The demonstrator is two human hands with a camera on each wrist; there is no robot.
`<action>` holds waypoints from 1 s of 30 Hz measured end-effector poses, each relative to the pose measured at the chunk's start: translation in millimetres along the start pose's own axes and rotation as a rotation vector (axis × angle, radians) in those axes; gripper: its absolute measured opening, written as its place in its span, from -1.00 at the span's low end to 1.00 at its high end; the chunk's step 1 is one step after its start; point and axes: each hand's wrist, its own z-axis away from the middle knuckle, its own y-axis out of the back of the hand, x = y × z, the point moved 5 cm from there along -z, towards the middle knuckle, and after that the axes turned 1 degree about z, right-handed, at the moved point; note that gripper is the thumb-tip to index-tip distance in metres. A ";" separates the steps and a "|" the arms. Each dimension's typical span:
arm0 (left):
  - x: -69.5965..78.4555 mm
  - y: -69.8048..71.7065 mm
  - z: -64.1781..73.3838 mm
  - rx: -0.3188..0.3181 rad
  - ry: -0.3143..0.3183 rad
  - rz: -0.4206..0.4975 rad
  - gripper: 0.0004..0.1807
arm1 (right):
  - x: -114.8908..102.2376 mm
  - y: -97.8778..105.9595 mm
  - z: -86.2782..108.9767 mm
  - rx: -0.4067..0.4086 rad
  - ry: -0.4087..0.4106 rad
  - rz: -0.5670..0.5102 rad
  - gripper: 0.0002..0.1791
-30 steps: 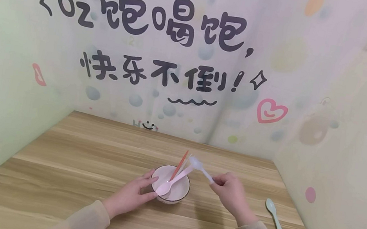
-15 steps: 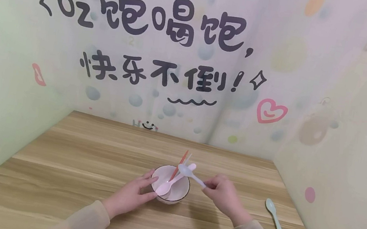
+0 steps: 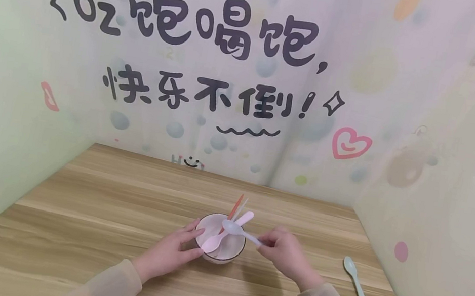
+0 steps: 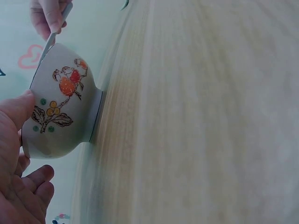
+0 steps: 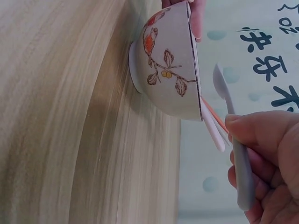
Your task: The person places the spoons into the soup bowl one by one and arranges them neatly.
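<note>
A white bowl (image 3: 233, 250) with a dark rim and painted fruit branches stands upright on the table. My left hand (image 3: 172, 250) holds its left side, thumb and fingers at the rim. Inside the bowl leans a pink spoon (image 3: 212, 242), its handle sticking out at the back right beside an orange stick-like handle (image 3: 236, 205) and a thin pale one (image 3: 242, 205). My right hand (image 3: 288, 254) pinches a pale lavender spoon (image 5: 242, 172) by its handle. That spoon's head is over the bowl, above the pink spoon's handle; whether they touch I cannot tell.
A light green spoon (image 3: 359, 290) lies on the wooden table (image 3: 117, 212) to the right of my right hand. Walls with printed lettering (image 3: 199, 94) close off the back and sides of the table.
My right hand has moved left and slightly down, bringing the lavender spoon from behind the bowl's right rim to over the bowl. My left hand and the bowl have stayed in place.
</note>
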 end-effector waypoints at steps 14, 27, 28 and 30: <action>-1.4 -0.6 -0.9 0.002 0.001 0.008 -0.34 | -2.1 -5.2 -8.9 -0.087 0.086 0.087 -0.89; -2.2 -0.4 -1.1 0.009 -0.005 0.008 -0.35 | -13.6 -10.7 -17.6 -0.167 0.255 0.178 -0.87; -2.4 -0.5 -1.3 0.009 -0.006 0.005 -0.35 | -14.4 -11.0 -18.3 -0.171 0.271 0.189 -0.86; -2.5 -0.5 -1.6 0.008 -0.008 0.002 -0.34 | -16.6 -11.5 -19.5 -0.172 0.313 0.223 -0.86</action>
